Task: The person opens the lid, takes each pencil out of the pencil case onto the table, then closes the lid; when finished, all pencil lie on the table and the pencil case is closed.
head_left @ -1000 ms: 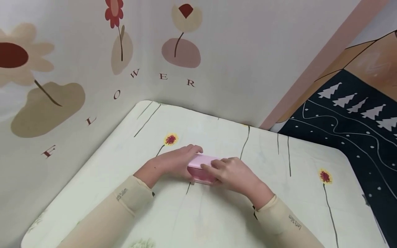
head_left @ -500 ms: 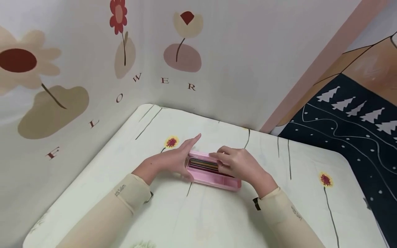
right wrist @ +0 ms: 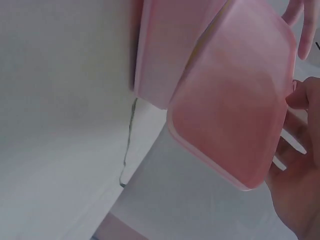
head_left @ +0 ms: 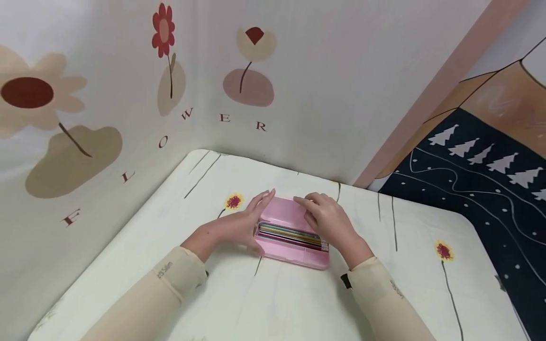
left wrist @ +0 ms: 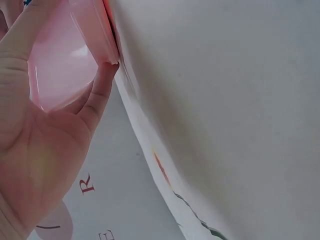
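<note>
Beyond the pink pencil case [head_left: 290, 255], a pale flower-printed wall [head_left: 332, 94]; well to its right, a dark tree-patterned backdrop [head_left: 460, 199]. Beneath it, a white table [head_left: 277, 303]; inside it, coloured pencils [head_left: 290, 235]. Rising along the case's far side, a lid [head_left: 285, 212], right part hidden by the right hand [head_left: 329, 223]. Long axis left to right, right end slightly nearer the person, open side up; pencils parallel. Round the case's left end, left hand [head_left: 237, 228] gripping, thumb and fingers wide apart; at the lid's upper edge, right thumb and forefinger pinching.
</note>
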A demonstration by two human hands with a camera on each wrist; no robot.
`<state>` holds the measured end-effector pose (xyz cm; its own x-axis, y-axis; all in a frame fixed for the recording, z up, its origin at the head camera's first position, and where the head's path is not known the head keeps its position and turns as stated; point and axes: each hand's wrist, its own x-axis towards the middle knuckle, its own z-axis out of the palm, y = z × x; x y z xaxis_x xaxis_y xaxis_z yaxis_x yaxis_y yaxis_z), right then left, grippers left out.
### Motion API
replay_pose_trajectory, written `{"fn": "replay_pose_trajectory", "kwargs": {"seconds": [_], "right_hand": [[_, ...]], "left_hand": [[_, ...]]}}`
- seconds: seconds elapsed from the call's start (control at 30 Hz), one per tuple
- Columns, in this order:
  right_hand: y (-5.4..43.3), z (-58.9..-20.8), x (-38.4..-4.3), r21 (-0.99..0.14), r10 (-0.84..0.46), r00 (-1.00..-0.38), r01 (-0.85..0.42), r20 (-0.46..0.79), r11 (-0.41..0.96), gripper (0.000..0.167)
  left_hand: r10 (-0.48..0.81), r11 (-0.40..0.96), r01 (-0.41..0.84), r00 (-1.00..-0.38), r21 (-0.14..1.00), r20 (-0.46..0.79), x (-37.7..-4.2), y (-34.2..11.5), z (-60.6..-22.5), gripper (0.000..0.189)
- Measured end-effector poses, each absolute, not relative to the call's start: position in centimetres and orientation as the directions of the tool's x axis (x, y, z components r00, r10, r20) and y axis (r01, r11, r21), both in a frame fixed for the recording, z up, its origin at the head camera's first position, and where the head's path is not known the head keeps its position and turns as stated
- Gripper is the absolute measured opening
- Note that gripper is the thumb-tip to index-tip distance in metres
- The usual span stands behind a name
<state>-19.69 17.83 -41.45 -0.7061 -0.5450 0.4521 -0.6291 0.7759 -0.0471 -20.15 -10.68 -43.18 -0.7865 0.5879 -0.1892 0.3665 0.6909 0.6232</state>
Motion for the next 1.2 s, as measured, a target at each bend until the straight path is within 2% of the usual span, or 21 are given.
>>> {"fn": "replay_pose_trajectory", "kwargs": {"seconds": [0.13,0.3,0.53,0.87,1.2], "right_hand": [[17.4,-41.9,-20.1,-0.025,-0.492,-0.776,-0.545,0.394,0.838,0.043],[16.9,-42.4,-20.4,0.014,-0.459,-0.823,-0.483,0.334,0.875,0.047],[16.7,-42.8,-20.4,-0.033,-0.387,-0.913,-0.394,0.131,0.918,0.057],[17.0,-43.9,-20.6,-0.207,-0.341,-0.932,-0.312,-0.123,0.927,0.065],[17.6,-44.2,-20.9,-0.238,-0.333,-0.922,-0.284,-0.198,0.929,0.065]], "left_hand": [[0.575,0.707,0.358,-0.793,0.610,-0.201,-20.0,-10.6,-43.4,0.156],[0.568,0.717,0.354,-0.796,0.600,-0.209,-19.7,-10.5,-43.5,0.156],[0.578,0.718,0.373,-0.790,0.588,-0.204,-19.5,-10.3,-43.3,0.151],[0.555,0.764,0.388,-0.802,0.515,-0.219,-19.5,-10.4,-43.1,0.142],[0.493,0.857,0.398,-0.819,0.329,-0.293,-20.1,-9.9,-42.7,0.125]]}}
